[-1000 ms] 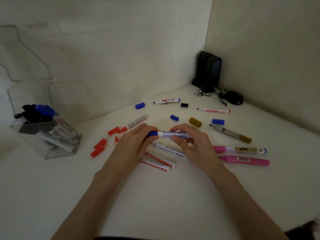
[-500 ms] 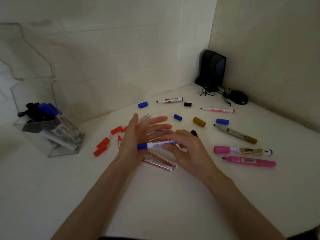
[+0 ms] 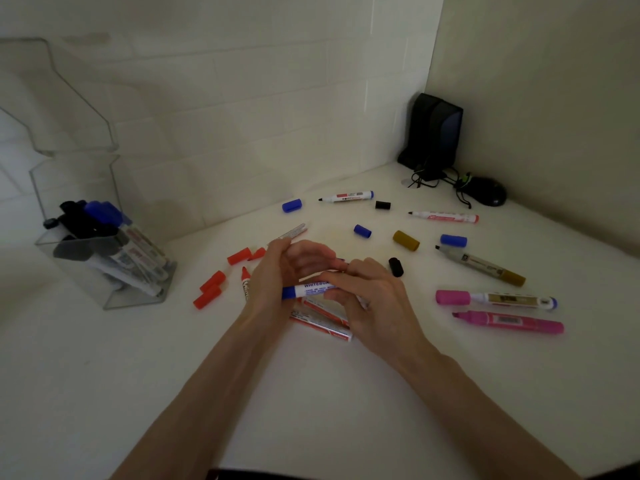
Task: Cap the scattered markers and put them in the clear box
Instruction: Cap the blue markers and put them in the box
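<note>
A blue whiteboard marker with its blue cap on lies level between my hands above the white table. My right hand pinches its barrel. My left hand is loosely curved, its palm against the capped end. Red markers lie under my hands. Loose red caps and an uncapped red marker sit to the left. Blue caps, black caps, a gold cap and uncapped markers are scattered to the right. The clear box at far left holds several markers.
A black speaker, tangled cables and a black mouse sit in the far right corner. Tiled walls close the table at the back and right. Two pink markers lie at the right.
The marker came down from between both sets of fingertips. My left hand let go, spread its fingers, then curled them, with its palm against the blue cap. My right hand kept hold of the barrel.
</note>
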A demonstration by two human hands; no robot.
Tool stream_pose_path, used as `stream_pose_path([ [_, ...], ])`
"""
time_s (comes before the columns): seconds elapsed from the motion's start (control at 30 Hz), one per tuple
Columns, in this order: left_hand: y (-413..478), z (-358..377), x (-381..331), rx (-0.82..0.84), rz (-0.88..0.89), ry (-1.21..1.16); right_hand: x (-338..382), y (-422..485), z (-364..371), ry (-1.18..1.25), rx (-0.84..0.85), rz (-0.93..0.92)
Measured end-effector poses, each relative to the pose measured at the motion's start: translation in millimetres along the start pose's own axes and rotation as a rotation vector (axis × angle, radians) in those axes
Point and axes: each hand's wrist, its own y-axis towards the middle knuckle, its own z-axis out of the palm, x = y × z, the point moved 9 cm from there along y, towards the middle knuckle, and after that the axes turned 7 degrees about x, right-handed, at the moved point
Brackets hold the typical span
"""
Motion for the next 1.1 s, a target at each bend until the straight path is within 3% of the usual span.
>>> stream_pose_path([
  [0.23,-2.8,6.8,-26.0,0.018,0.061,-0.017,-14.3,6.4,5.6,0.205,0.095,0.152],
  [0.3,-4.4,-1.2,-42.2,-0.045,0.152,0.145,-18.3,9.6,1.0,0.213,0.093,0.204],
  [0.37,-11.9,-4.7,-51.0,-0.06,0.23,0.474,-21.5,9.8,-6.1,0.233,0.059,0.23],
  [0.43,-19.6,-7.8,-44.7,-0.08,0.218,0.658,-20.1,10.3,-9.7,0.23,0.05,0.234],
  [0.6,-48.1,-35.1,-69.5,-0.303,0.324,0.447,-11.9,14.2,5.1,0.326,0.177,0.243],
  [0.7,-76.4,-73.1,-103.4,-0.456,0.402,0.37,-20.3,9.9,7.8,0.237,0.173,0.29],
  [0.83,-130.5,-140.7,-171.4,-0.683,0.649,0.346,-23.0,5.5,4.7,0.25,0.09,0.287],
  [0.93,-167.5,-178.3,-215.0,-0.86,0.805,0.453,-25.6,6.2,6.9,0.207,0.084,0.316],
  [1.1,-152.2,-204.5,-220.8,-0.885,0.683,0.666,-20.1,8.8,12.3,0.175,0.1,0.299],
])
